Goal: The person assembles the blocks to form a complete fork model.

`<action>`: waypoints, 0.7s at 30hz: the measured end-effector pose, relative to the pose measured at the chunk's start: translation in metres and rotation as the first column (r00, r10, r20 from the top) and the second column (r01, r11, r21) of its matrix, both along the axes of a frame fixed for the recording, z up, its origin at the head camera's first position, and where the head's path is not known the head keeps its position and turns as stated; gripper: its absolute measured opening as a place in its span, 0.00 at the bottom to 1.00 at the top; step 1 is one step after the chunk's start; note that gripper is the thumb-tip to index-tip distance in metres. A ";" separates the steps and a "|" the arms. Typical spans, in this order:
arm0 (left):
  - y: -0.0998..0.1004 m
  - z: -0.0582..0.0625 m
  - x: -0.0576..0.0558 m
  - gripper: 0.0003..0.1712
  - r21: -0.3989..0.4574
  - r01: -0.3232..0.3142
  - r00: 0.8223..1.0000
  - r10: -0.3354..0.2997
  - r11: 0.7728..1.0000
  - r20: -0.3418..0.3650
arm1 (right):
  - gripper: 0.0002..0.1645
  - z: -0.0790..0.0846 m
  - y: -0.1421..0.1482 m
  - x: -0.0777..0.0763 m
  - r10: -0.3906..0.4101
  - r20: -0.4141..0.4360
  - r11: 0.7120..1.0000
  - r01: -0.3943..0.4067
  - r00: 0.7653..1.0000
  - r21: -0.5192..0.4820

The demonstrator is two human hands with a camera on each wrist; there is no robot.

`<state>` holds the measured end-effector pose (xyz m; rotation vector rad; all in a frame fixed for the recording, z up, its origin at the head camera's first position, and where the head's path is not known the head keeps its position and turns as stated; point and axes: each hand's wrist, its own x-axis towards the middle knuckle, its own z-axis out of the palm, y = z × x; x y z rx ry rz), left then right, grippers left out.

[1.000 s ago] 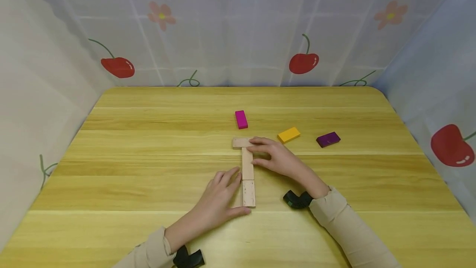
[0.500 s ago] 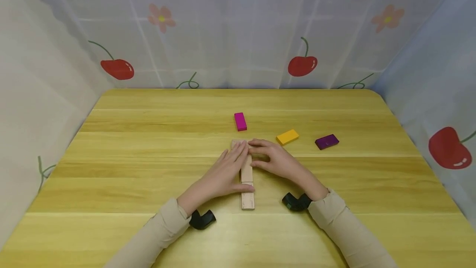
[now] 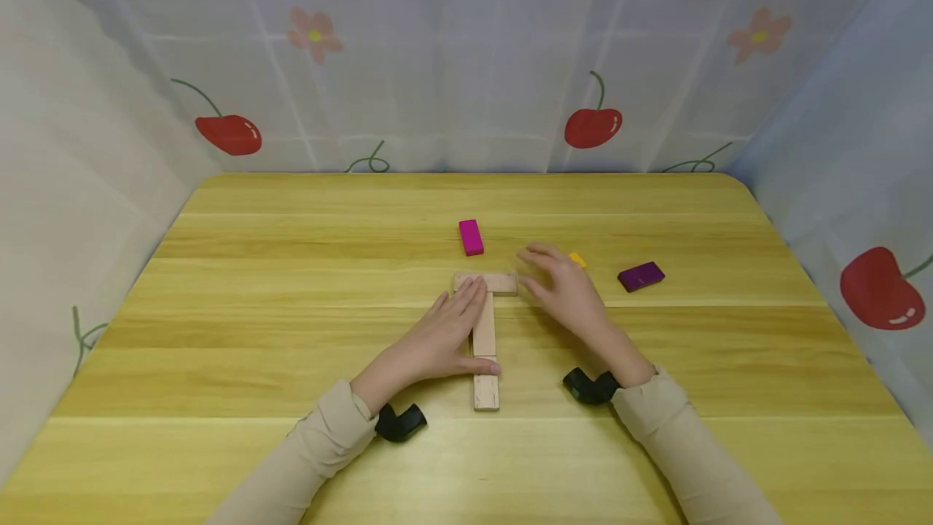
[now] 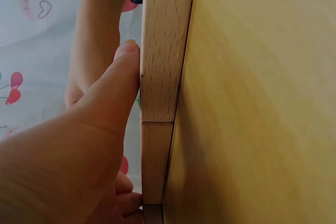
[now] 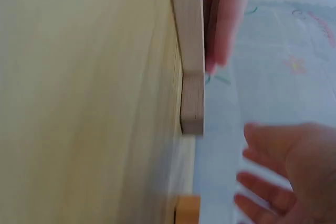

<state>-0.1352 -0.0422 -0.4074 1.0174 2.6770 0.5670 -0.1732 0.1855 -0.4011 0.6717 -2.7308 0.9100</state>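
Pale cherry-print fabric (image 3: 445, 63) hangs behind a wood-grain table (image 3: 291, 249) that fills the lower part of the head view. Near the centre of that frame, three plain blocks form a T: a near block (image 3: 486, 395) and a middle block (image 3: 484, 339) lie end to end, with a crosswise block (image 3: 501, 284) along their upper end. Over them lies the left hand (image 3: 430, 351), its grip spread rather than pinching, fingertips on the crosswise joint, thumb across the near block. Just right of that joint, the right hand (image 3: 564, 290) hangs with its grip parted, holding nothing, partly hiding a yellow block (image 3: 578, 259). A magenta block (image 3: 471, 237) lies above, a purple block (image 3: 641, 276) further right. No fastening shows, so uneven pressure from the left fingers could probably skew the crosswise block, and a dragging thumb could widen the lower seam. A careless swing of the right hand might clip the crosswise block's free end or nudge the yellow block, both being so near.
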 end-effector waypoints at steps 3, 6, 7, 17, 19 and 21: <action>0.001 0.000 0.000 0.66 -0.003 -0.004 1.000 0.004 1.000 0.007 | 0.29 0.004 0.012 -0.001 -0.195 0.010 0.979 0.194 0.981 0.063; 0.001 0.000 0.000 0.66 -0.011 -0.009 1.000 0.009 1.000 0.015 | 0.36 0.006 0.023 0.000 -0.283 0.092 0.947 0.263 0.955 0.184; 0.001 0.000 0.000 0.66 -0.013 -0.010 1.000 0.011 1.000 0.016 | 0.38 0.006 0.025 0.000 -0.296 0.121 0.939 0.265 0.948 0.218; 0.001 0.000 0.000 0.66 -0.006 -0.018 1.000 0.018 1.000 0.021 | 0.36 0.006 0.027 0.003 -0.350 0.157 0.904 0.289 0.923 0.314; 0.001 0.001 0.000 0.66 0.001 -0.019 0.999 0.019 1.000 0.025 | 0.35 0.006 0.027 0.002 -0.353 0.161 0.904 0.292 0.921 0.312; 0.001 0.001 0.000 0.66 0.002 -0.019 0.999 0.019 1.000 0.027 | 0.34 0.005 0.027 0.001 -0.354 0.163 0.904 0.292 0.921 0.312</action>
